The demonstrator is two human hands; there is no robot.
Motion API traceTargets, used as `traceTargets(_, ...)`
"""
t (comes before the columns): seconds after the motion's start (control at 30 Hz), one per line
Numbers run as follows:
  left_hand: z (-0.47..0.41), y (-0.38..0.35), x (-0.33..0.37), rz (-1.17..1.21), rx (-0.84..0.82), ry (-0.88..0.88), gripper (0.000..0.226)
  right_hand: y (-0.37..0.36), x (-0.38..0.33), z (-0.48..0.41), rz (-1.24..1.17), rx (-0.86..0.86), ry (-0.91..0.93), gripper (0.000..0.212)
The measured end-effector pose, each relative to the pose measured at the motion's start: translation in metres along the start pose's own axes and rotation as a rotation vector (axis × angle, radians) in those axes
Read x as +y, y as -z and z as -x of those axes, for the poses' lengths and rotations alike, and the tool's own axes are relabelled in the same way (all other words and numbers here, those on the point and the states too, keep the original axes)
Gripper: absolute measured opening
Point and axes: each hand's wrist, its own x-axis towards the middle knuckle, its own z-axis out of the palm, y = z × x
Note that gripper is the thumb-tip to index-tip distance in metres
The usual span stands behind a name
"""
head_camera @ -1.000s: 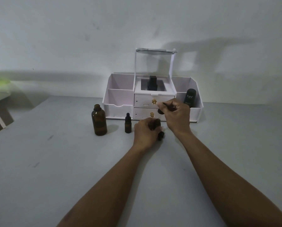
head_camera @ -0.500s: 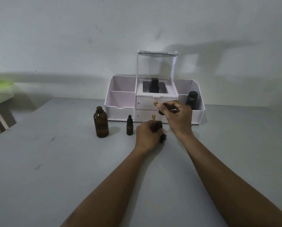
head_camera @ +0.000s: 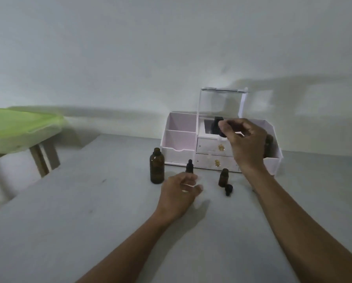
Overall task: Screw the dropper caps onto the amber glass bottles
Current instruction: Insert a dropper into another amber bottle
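**A:** Where is the cap right now?

**B:** The black dropper cap [head_camera: 222, 133] is up in the air, right of centre in the frame. The right hand [head_camera: 247, 140] pinches it between thumb and fingertips. Its glass tube is too faint for me to say how its long axis lies.

**A:** And the bottles?

**B:** A small open amber glass bottle [head_camera: 223, 178] stands upright almost straight below that pinch, lower in the frame. A loose black cap [head_camera: 228, 189] lies on its side just beside it. Left of centre stands the tall amber glass bottle [head_camera: 157, 166], also upright and with a bare neck. Between the two is a small capped amber bottle [head_camera: 189, 167], already done.

**A:** What is the other hand doing?

**B:** The left hand [head_camera: 178, 193] is low over the grey table [head_camera: 89, 221] with its fingers loosely spread, gripping nothing. It is nearer the tall bottle than the right hand is.

**A:** So what does the next move depend on?

**B:** I think on which neck the held cap fits. Either way the cap has to come down with the tube entering the mouth along the bottle's vertical axis, and the left hand should steady that bottle.

**A:** What lies behind them?

**B:** A white plastic organiser [head_camera: 179, 137] with two drawers stands against the wall. A green plastic lid [head_camera: 17, 127] sits at the left edge.
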Motion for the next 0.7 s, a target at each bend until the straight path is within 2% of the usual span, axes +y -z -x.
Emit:
traceTargets(0.13, 0.007, 0.050, -0.023, -0.006, 0.291, 0.039, 0.022, -0.034, -0.026, -0.003, -0.173, -0.069, -0.037, 0.006)
traceTargets(0.27, 0.002, 0.077, -0.046, -0.011, 0.511, 0.072, 0.040, -0.066, -0.037, -0.005, -0.222, -0.111, -0.109, 0.009)
traceTargets(0.33, -0.005, 0.079, -0.051, 0.012, 0.517, 0.105, 0.055, -0.079, -0.038, -0.005, -0.206, -0.135, -0.136, 0.006)
traceTargets(0.5, -0.021, 0.072, -0.049, 0.056, 0.388, 0.115, 0.081, -0.099, -0.033, -0.003, -0.163, -0.190, -0.145, 0.006)
traceTargets(0.7, -0.036, 0.067, -0.050, 0.059, 0.317, 0.096, 0.089, -0.111, -0.028, -0.002, -0.094, -0.249, -0.123, 0.006)
